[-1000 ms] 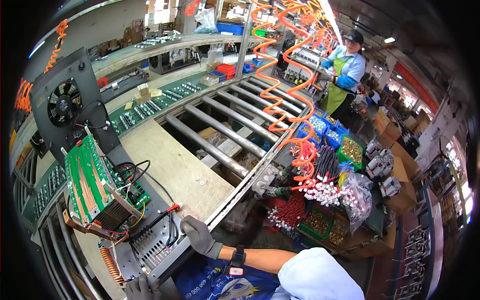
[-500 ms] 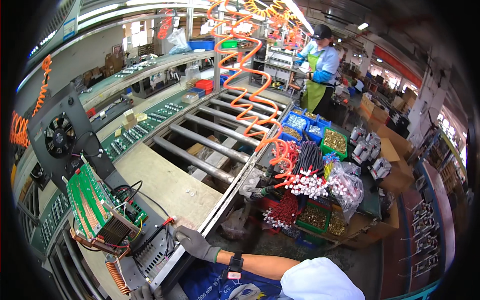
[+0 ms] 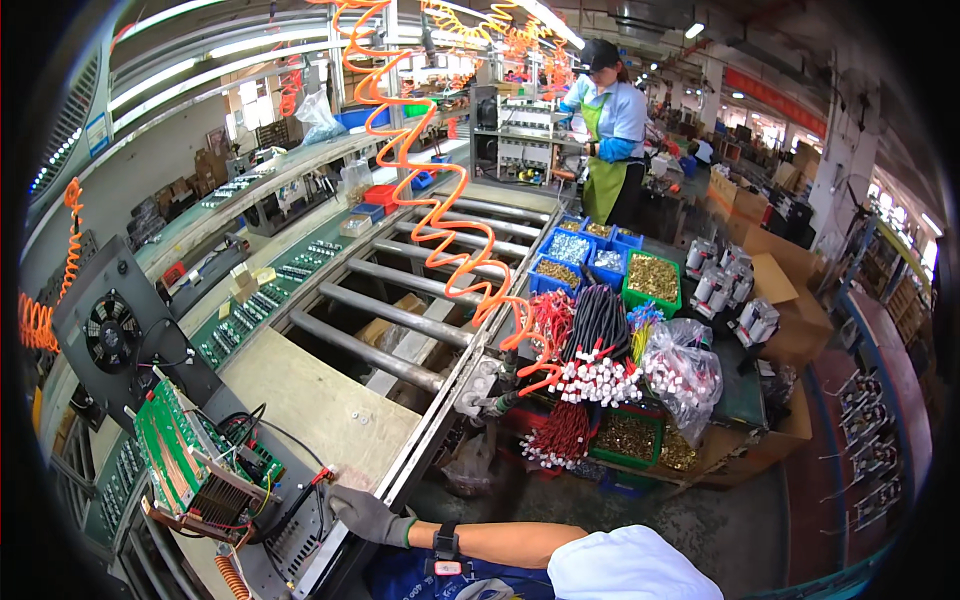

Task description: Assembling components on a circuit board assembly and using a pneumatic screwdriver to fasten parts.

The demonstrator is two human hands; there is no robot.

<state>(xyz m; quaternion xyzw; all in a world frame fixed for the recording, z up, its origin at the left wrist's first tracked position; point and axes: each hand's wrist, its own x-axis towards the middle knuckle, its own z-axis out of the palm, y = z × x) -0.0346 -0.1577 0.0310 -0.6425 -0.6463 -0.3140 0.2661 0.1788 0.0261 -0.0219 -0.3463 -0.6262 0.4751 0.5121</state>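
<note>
My right hand [image 3: 368, 515], in a grey glove, has its fingers curled over the front corner of a perforated grey metal chassis [image 3: 318, 545] on the bench. Close to the fingertips, a black cable with red ends [image 3: 322, 476] crosses the chassis. A green circuit board [image 3: 168, 445] stands tilted on the unit, beside dark heat sink fins [image 3: 212, 488]. Behind it rises a dark panel with a round black fan [image 3: 112, 333]. An orange-brown coil [image 3: 232, 577] shows at the lower edge. My left hand is out of the picture.
Metal rollers [image 3: 385, 312] run beyond a pale board [image 3: 320, 395]. An orange coiled hose [image 3: 440, 220] hangs over them. At right are wire bundles [image 3: 595, 335], blue bins [image 3: 565, 248] and a green bin of brass parts [image 3: 652, 278]. A person in a green apron [image 3: 605, 150] stands farther off.
The view has shifted, so the scene sits a little farther left. My left hand, partly visible at the lower edge before, has left the picture. The right hand stays at the chassis corner.
</note>
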